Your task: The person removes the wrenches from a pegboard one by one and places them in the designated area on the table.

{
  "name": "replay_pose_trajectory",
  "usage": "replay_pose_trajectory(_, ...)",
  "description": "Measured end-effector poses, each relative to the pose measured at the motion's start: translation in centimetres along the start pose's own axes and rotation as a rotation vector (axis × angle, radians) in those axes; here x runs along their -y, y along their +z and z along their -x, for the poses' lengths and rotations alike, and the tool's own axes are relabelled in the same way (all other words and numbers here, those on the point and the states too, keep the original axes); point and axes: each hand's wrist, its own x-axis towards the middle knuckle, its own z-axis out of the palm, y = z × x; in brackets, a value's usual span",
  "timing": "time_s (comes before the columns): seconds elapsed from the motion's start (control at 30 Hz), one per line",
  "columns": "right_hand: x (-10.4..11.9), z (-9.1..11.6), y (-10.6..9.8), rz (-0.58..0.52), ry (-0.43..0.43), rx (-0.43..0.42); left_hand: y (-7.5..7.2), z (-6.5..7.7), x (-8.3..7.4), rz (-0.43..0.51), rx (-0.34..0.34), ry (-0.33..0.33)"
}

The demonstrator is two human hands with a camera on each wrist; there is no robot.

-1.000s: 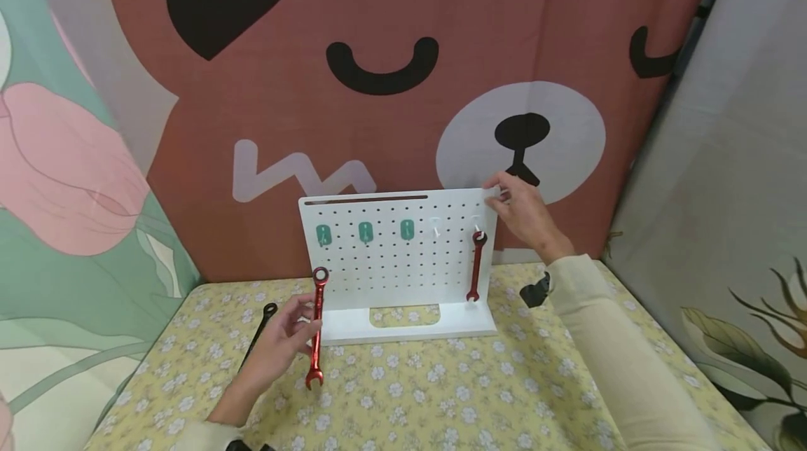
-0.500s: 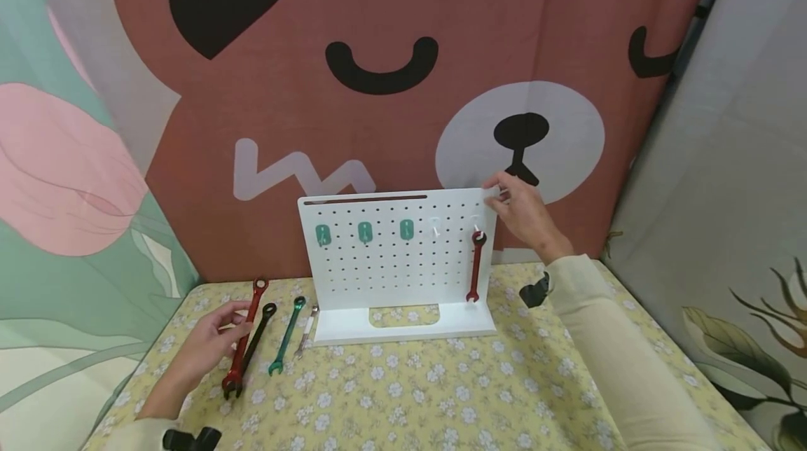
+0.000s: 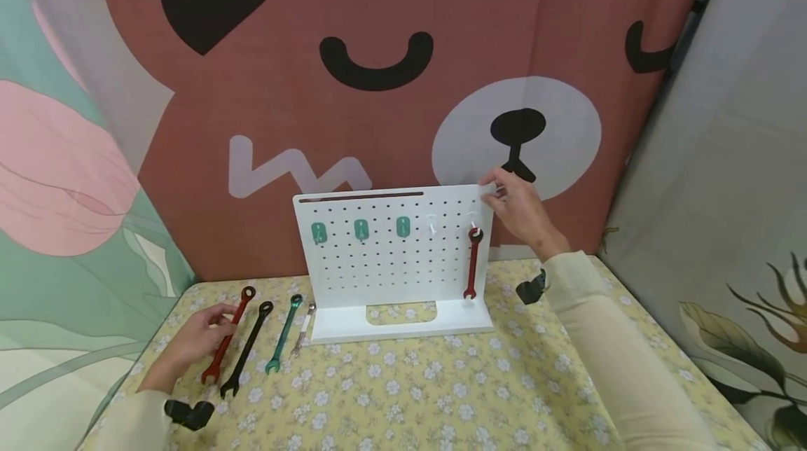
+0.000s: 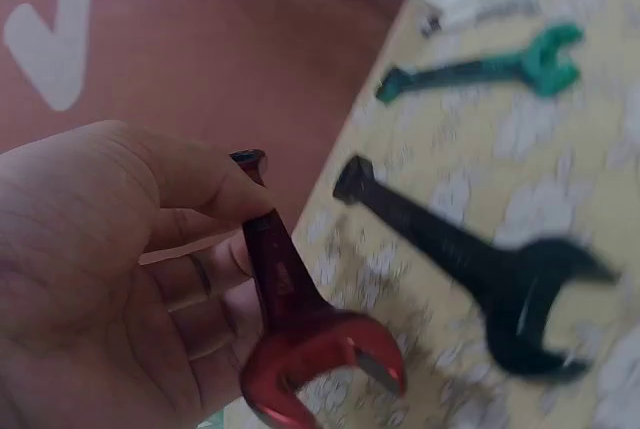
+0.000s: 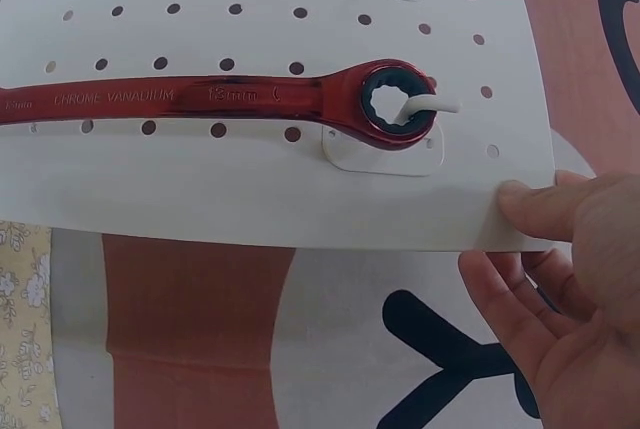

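At the left of the table, my left hand point(image 3: 197, 337) pinches a red combination wrench point(image 3: 228, 339) between thumb and fingers; in the left wrist view its open end point(image 4: 320, 359) points toward the camera. A black wrench point(image 3: 247, 348) lies just right of it, then a green wrench point(image 3: 285, 333) and a silver wrench point(image 3: 304, 330) beside the board. My right hand point(image 3: 520, 207) grips the upper right corner of the white pegboard point(image 3: 378, 269), thumb in front and fingers behind. Another red wrench point(image 5: 250, 99) hangs by its ring end on a white hook point(image 5: 430, 104).
Three green hooks point(image 3: 361, 229) and a white hook point(image 3: 431, 225) are fixed in a row on the pegboard, with nothing hanging on them. The board's base stands on a yellow flowered tablecloth point(image 3: 391, 395). A brown printed curtain point(image 3: 265, 227) hangs close behind.
My left hand has carried its red wrench leftward from in front of the board, past the black wrench, and down toward the tablecloth. My right hand keeps its place on the corner.
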Motion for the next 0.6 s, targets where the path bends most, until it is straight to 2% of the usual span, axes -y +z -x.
replay_pose_trajectory(0.23, 0.0, -0.3, -0.1, 0.014, 0.001, -0.008, -0.6, -1.2, 0.3, -0.089, 0.056, -0.064)
replay_pose_trajectory(0.4, 0.1, -0.2, -0.1, 0.005, 0.020, 0.006, -0.6, -1.7, 1.3, -0.155, 0.068, -0.087)
replay_pose_trajectory(0.6, 0.1, -0.1, -0.1, 0.012, 0.022, 0.000, -0.5, -1.9, 3.0, -0.138, 0.114, -0.083)
